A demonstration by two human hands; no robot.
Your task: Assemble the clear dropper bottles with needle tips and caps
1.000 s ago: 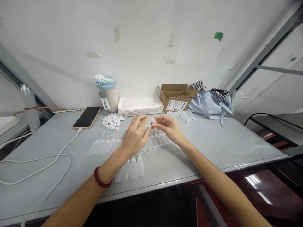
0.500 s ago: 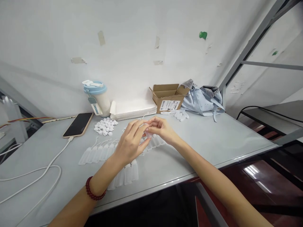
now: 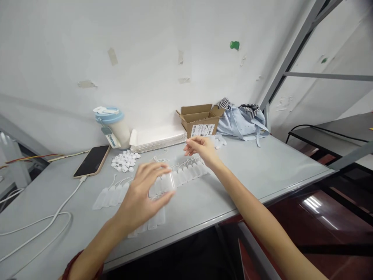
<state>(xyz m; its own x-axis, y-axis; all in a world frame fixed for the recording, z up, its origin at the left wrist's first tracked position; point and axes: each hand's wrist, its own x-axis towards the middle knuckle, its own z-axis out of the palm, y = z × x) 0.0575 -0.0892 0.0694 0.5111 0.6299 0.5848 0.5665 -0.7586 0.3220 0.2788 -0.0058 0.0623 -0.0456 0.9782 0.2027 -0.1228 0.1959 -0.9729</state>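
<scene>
Between the thumb and fingertips of my left hand (image 3: pixel 145 188) is a small translucent plastic piece (image 3: pixel 169 182), blurred by motion. My right hand (image 3: pixel 202 149) hovers farther back, its fingers curled together; whatever they hold, if anything, is too small to make out. A row of frosted plastic pieces with white strings (image 3: pixel 188 171) lies on the table between and beyond the hands. Another such row of frosted pieces (image 3: pixel 109 196) lies to the left, partly behind my left hand. More frosted pieces (image 3: pixel 157 219) stick out below that hand.
A pile of small white parts (image 3: pixel 125 160) is near a phone (image 3: pixel 92 160) with a white charging cable (image 3: pixel 62 208). Along the wall stand a blue-lidded cup (image 3: pixel 112 126), a white stack of flat sheets (image 3: pixel 159 140), an open cardboard box (image 3: pixel 199 120) and a light blue cloth bag (image 3: pixel 240 122).
My hands have come apart from where they met. My left hand moved left and toward me with the translucent piece; my right hand stayed farther back. The view shifted slightly.
</scene>
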